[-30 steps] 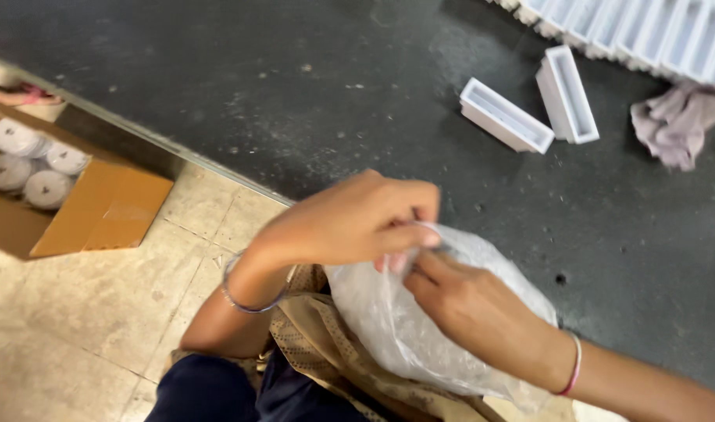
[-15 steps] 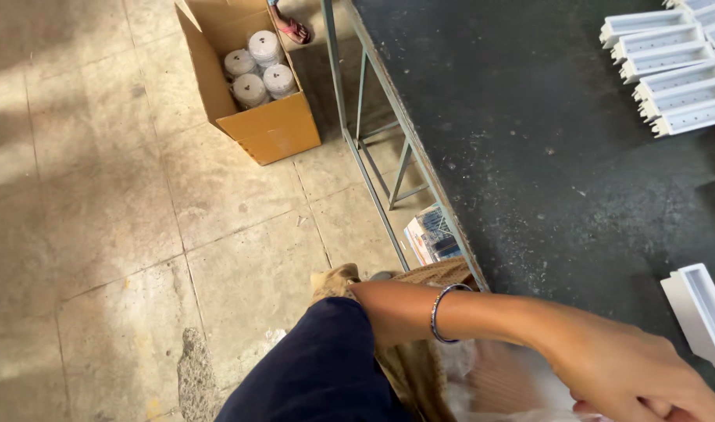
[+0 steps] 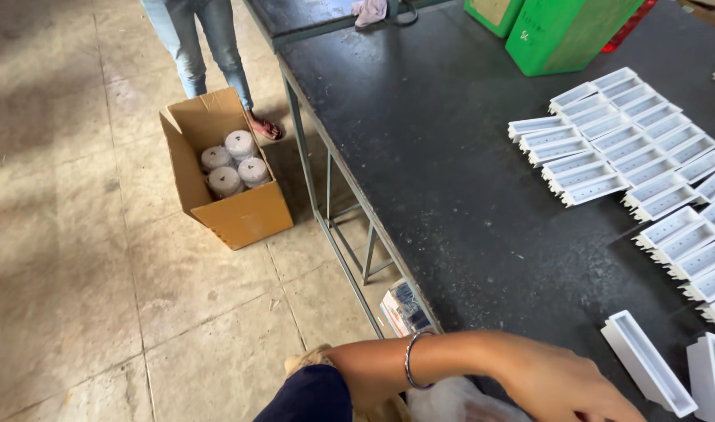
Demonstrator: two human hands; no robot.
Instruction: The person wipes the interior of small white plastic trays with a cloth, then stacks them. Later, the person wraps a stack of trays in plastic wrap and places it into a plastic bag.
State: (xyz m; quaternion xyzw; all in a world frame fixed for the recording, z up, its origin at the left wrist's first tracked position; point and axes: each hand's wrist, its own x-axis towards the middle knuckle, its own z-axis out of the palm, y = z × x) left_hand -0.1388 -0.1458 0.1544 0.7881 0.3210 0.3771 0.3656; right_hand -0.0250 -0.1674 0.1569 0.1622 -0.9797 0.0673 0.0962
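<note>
Left hand point(image 3: 564, 387), bangle at the wrist, reaches across the bottom of the view with its fingers curled downward toward the translucent crinkled plastic bag point(image 3: 451, 402); the fingertips run off the frame edge, so whether the grip is wide, narrow or closed on the bag cannot be told. The right hand is out of view. The bag sits at the near edge of the dark, speckled worktop point(image 3: 451, 180), against the person's body, probably so that it stays within easy reach of both hands. Just right of the hand lies a loose white rectangular plastic tray point(image 3: 646, 359), open side up, a second one beside it. Further back, many like white trays point(image 3: 646, 148) lie in close overlapping rows, an arrangement suited to counting or picking one by one. Green plastic bins point(image 3: 568, 31) stand at the far end. On the tiled floor, an open cardboard box of white rolls point(image 3: 228, 168) stands beside another person's legs point(image 3: 201, 39).
</note>
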